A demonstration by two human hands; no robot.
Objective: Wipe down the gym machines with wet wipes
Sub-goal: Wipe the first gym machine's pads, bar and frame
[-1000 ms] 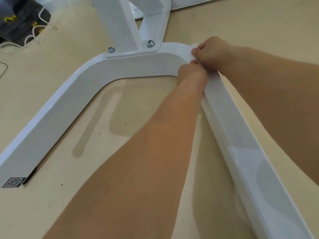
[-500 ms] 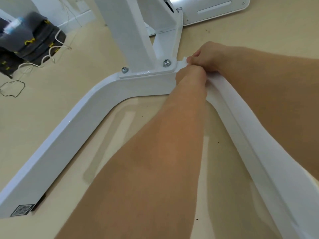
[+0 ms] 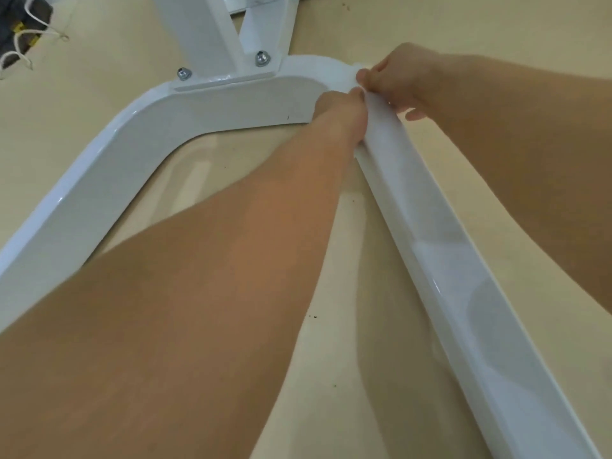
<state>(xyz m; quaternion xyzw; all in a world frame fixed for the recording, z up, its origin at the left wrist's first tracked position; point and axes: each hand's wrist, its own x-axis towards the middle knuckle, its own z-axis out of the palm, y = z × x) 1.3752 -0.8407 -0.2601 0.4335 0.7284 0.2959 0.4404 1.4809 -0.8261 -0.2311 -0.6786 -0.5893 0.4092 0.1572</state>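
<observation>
A white gym machine base frame (image 3: 139, 150) curves in a U shape across the tan floor, with an upright post (image 3: 198, 31) bolted on at the top. My left hand (image 3: 344, 111) and my right hand (image 3: 397, 77) meet at the frame's right bend. Both pinch a white wet wipe (image 3: 356, 72) against the tube; only a small corner of it shows above the fingers. The right rail (image 3: 463, 276) runs from the hands down to the lower right corner and looks glossy and wet.
Two bolts (image 3: 261, 58) hold the post's plate to the frame. A dark bundle with white cord (image 3: 20, 38) lies on the floor at the top left. Small dark specks dot the floor inside the frame's curve.
The view has shifted and both hands sit a little further right along the bend, still pinching the wipe together.
</observation>
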